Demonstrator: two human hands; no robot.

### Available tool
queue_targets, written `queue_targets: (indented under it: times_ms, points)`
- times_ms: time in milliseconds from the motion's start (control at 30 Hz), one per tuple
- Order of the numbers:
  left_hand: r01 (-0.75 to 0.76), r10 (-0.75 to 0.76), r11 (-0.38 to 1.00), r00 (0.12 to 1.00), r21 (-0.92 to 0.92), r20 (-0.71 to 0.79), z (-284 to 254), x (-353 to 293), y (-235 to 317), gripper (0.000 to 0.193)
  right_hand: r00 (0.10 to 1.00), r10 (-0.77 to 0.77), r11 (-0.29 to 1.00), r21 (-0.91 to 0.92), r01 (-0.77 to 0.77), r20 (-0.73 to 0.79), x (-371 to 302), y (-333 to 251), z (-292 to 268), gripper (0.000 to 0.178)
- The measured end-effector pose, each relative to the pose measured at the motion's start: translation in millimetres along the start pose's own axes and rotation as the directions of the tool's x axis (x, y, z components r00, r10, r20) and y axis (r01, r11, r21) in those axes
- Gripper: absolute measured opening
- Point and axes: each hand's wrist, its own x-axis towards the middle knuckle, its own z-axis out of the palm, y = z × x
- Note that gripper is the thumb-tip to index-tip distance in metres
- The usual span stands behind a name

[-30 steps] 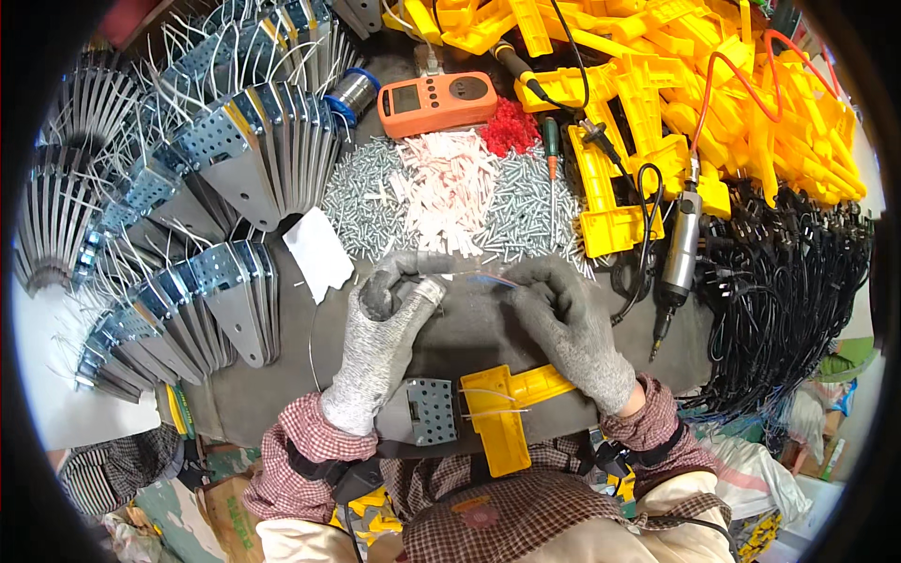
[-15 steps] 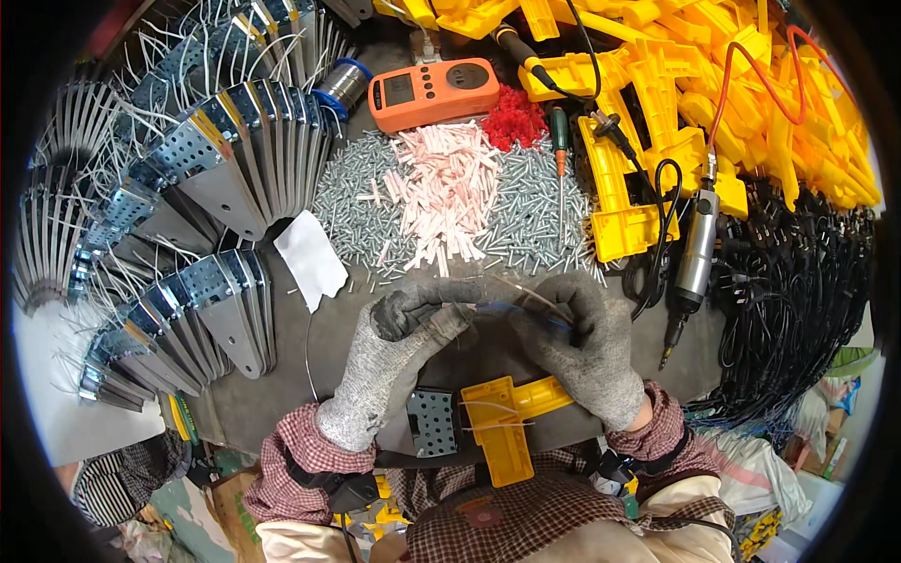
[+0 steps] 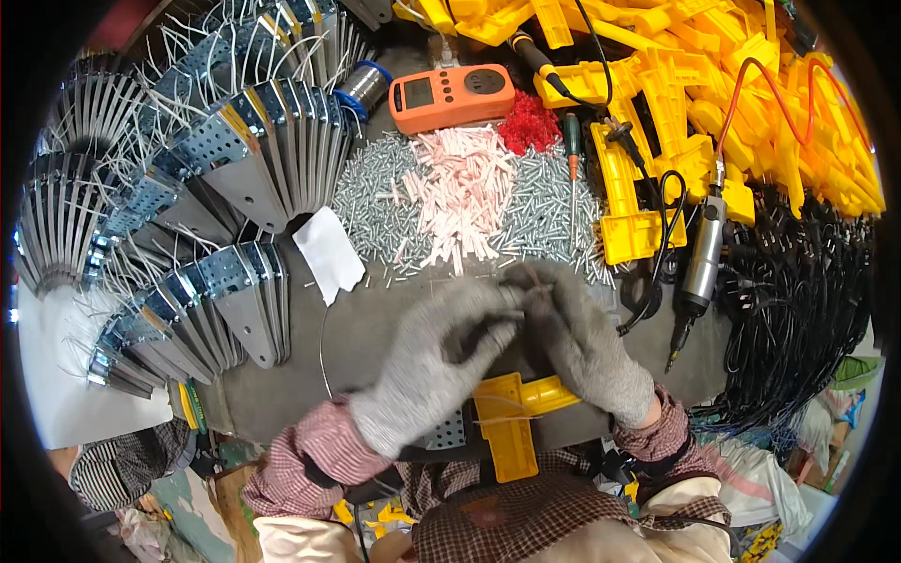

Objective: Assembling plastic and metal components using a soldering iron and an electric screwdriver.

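Head view: we've got both gloved hands together over the middle of the worktop, fingertips meeting or nearly so. Left hand: fingers bent, narrow gap to the thumb, motion-blurred; we can't tell what it holds. Right hand: fingers curled in, a thin reddish-brown strand at the tips; too blurred for us to confirm a pinch.

Near side, just below the hands: yellow plastic bracket, pale wire across it. Left of that, perforated metal plate, partly behind the left hand.

Far of the hands: pink sleeves between two piles of screws, then red pieces and an orange tester. Right: green-handled screwdriver, silver power driver, black cables. Left: rows of metal brackets, white paper.
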Motion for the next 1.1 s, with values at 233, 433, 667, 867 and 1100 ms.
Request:
queue_targets:
  times_ms: [233,433,667,867,1100]
  points:
    - [0.178,0.038,0.596,0.968,0.783,-0.249,-56.9,38.1,-35.1,0.022,0.981,0.187,0.98,0.08,-0.182,-0.055,1.6,-1.1,-7.3,0.021]
    - [-0.025,0.18,0.886,0.939,0.464,-0.292,-46.2,23.3,-8.0,0.014,0.992,-0.112,0.981,-0.167,0.1,-0.06,-2.7,9.0,-8.6,0.022]
    - [0.251,-0.263,0.956,0.962,-0.151,-0.067,-30.1,10.4,13.0,0.018,0.998,-0.06,0.988,-0.142,0.061,0.006,-8.6,-9.1,-11.3,0.02]
    - [0.243,-0.264,0.948,0.961,-0.206,-0.081,-28.3,8.7,10.0,0.02,0.999,0.031,0.997,-0.067,-0.032,-0.017,-8.4,-11.3,-7.6,0.006]
    - [0.211,-0.234,0.957,0.967,-0.198,-0.102,-24.8,7.9,9.9,0.017,0.999,0.05,0.99,-0.134,-0.047,0.018,-8.5,-7.7,-8.4,0.008]
